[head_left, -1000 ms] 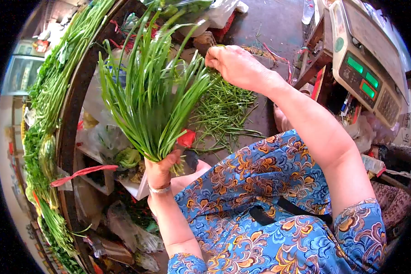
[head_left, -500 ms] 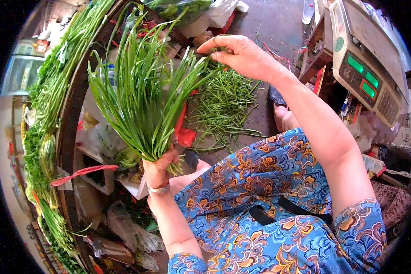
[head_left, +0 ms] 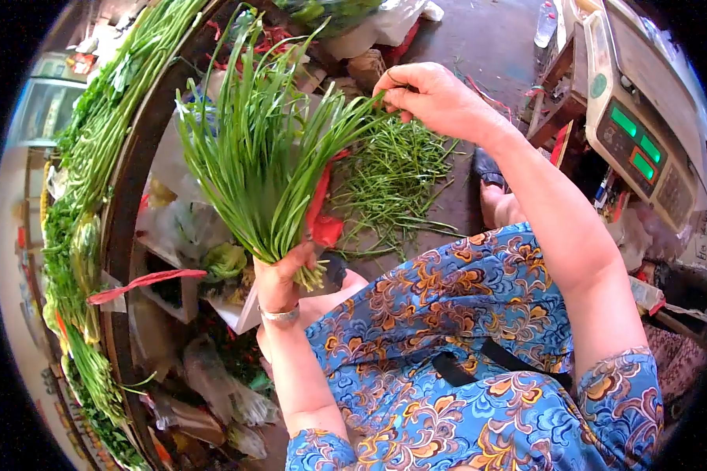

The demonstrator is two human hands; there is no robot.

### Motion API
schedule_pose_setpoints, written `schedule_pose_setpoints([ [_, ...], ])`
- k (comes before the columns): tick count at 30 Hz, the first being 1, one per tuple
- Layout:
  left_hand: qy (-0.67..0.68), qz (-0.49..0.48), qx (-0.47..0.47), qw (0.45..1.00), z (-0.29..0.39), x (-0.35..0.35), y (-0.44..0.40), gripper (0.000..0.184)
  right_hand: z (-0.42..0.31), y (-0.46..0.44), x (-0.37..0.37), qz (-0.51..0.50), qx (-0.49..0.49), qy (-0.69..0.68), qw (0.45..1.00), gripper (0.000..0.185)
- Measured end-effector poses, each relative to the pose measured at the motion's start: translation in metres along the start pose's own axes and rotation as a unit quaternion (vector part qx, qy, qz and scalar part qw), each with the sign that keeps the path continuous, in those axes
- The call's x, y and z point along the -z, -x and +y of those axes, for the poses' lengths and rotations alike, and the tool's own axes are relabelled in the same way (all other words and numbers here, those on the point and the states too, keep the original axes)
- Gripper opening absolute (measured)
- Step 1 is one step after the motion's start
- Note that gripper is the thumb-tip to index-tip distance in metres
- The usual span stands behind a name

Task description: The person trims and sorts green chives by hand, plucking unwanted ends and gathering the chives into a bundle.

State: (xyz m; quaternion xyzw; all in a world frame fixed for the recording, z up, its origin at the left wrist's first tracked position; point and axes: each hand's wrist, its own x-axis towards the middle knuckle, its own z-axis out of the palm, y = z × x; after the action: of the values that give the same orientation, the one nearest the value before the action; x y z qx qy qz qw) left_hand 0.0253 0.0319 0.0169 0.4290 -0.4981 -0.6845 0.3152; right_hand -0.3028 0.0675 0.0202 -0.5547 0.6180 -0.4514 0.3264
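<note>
My left hand [head_left: 281, 276] is wrapped round the base of a thick bunch of garlic chives [head_left: 263, 177]. The cut ends poke out below the fist and the long green leaves fan upward. At the right edge of the fan, my right hand [head_left: 432, 93] pinches the tip of a leaf between thumb and fingers. A thin dark strand shows at those fingertips. Below the right hand, a loose pile of thin green stems and trimmings [head_left: 401, 169] lies on the floor.
At the left, a curved shelf edge [head_left: 116, 212] carries heaped leafy greens [head_left: 82, 169]. A digital scale [head_left: 644, 118] with lit green displays stands at the right. Plastic bags [head_left: 228, 385] and red strips [head_left: 145, 284] lie around the bunch. A foot [head_left: 499, 202] is beside the trimmings.
The view has shifted a little, so most things sit slightly further right. My right hand has moved slightly relative to the leaf tips, and my left hand keeps its hold on the bunch.
</note>
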Motion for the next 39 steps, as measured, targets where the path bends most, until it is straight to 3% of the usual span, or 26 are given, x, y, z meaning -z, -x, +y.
schedule_pose_setpoints([
  [2, -0.001, -0.004, -0.003, 1.0, -0.002, 0.003, -0.002, 0.032, 0.015, -0.006, -0.004, 0.103, 0.069, -0.003, 0.992, 0.018],
  [6, 0.019, -0.011, 0.01, 1.0, 0.003, -0.005, 0.0, 0.03, 0.006, -0.006, 0.006, 0.152, -0.034, -0.105, 0.982, 0.018],
  [8, 0.018, 0.001, 0.01, 1.0, 0.002, -0.006, -0.001, 0.03, 0.015, -0.012, 0.005, 0.172, -0.014, -0.118, 0.978, 0.017],
  [10, 0.019, -0.014, 0.011, 1.0, 0.001, -0.005, -0.002, 0.03, 0.014, -0.012, 0.003, 0.216, 0.097, 0.053, 0.97, 0.017],
  [13, 0.003, -0.005, 0.021, 1.0, 0.001, -0.006, -0.001, 0.03, 0.002, -0.007, -0.004, 0.131, 0.131, 0.04, 0.982, 0.017],
  [14, 0.0, -0.002, 0.024, 1.0, 0.001, -0.006, -0.001, 0.03, 0.004, -0.007, -0.007, 0.079, 0.077, -0.008, 0.994, 0.016],
  [16, -0.004, 0.0, 0.027, 1.0, -0.001, -0.006, -0.001, 0.03, 0.005, -0.006, -0.01, 0.117, 0.151, 0.141, 0.971, 0.014],
  [17, -0.02, -0.007, 0.027, 0.999, -0.003, -0.004, -0.002, 0.029, 0.005, -0.007, -0.01, 0.116, 0.151, 0.14, 0.972, 0.014],
  [19, -0.051, -0.01, 0.036, 0.998, -0.003, -0.007, -0.002, 0.03, -0.003, -0.006, -0.01, 0.212, 0.201, 0.194, 0.936, 0.014],
  [22, -0.056, -0.035, 0.027, 0.997, -0.001, -0.017, -0.003, 0.031, -0.017, -0.006, -0.021, 0.216, 0.229, 0.08, 0.946, 0.011],
  [24, -0.02, -0.038, 0.03, 0.999, -0.004, -0.021, -0.004, 0.026, -0.019, -0.008, -0.03, 0.208, 0.272, 0.082, 0.936, 0.014],
  [27, -0.032, -0.04, 0.047, 0.998, -0.006, -0.026, -0.004, 0.028, -0.022, -0.009, -0.037, 0.126, 0.241, -0.018, 0.962, 0.024],
  [31, -0.023, -0.042, 0.053, 0.997, -0.006, -0.032, -0.004, 0.03, -0.021, -0.008, -0.044, 0.122, 0.203, 0.031, 0.971, 0.026],
  [39, -0.038, -0.052, 0.067, 0.996, -0.011, -0.027, -0.007, 0.032, -0.026, -0.003, -0.04, 0.102, 0.139, -0.016, 0.985, 0.015],
])
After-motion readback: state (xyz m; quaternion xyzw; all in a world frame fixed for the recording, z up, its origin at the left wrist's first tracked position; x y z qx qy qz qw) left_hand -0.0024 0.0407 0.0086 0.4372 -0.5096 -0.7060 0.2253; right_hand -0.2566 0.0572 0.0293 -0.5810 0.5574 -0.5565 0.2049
